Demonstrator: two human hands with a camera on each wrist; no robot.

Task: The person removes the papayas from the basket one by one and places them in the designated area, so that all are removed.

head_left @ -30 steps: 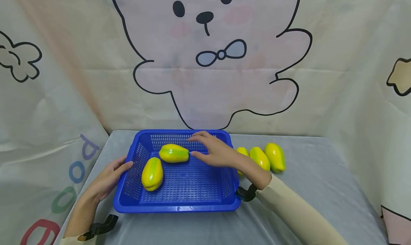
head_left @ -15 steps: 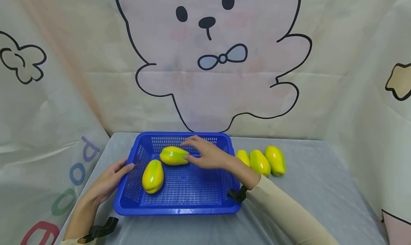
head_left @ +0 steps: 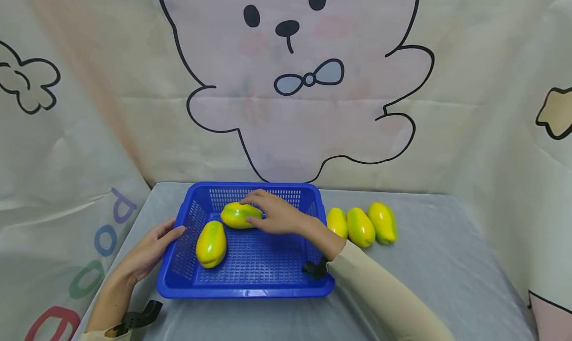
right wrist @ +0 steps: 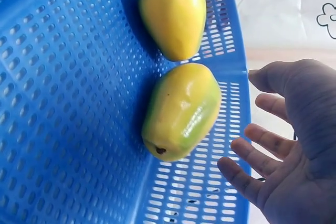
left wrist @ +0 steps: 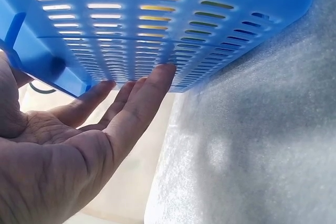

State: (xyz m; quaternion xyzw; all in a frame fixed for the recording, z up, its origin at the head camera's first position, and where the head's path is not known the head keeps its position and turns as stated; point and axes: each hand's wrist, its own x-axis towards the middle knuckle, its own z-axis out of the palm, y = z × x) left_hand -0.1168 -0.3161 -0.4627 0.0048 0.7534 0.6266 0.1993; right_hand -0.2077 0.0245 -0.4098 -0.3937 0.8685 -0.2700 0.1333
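A blue plastic basket (head_left: 250, 290) with slotted walls stands on the table. Inside it lie two yellow-green papayas: a rear one (head_left: 235, 215) on its side and a front-left one (head_left: 211, 244). My left hand (head_left: 149, 249) holds the basket's left rim, the thumb over the edge and the fingers (left wrist: 137, 111) against the outer wall. Above the basket, my right hand (head_left: 279, 214) reaches over the rear papaya with spread fingers. In the right wrist view, a gap shows between those fingers and the rear papaya (right wrist: 184, 109); nothing is in that hand.
Just right of the basket, three more papayas (head_left: 361, 227) lie in a row on the grey tablecloth (head_left: 429, 261), the leftmost partly behind the right forearm. A printed cloth backdrop (head_left: 469, 147) rises behind the table and along both sides.
My right hand has moved left, from the basket's right part to over the rear papaya. My left hand stays on the rim, and both papayas in the basket keep their places.
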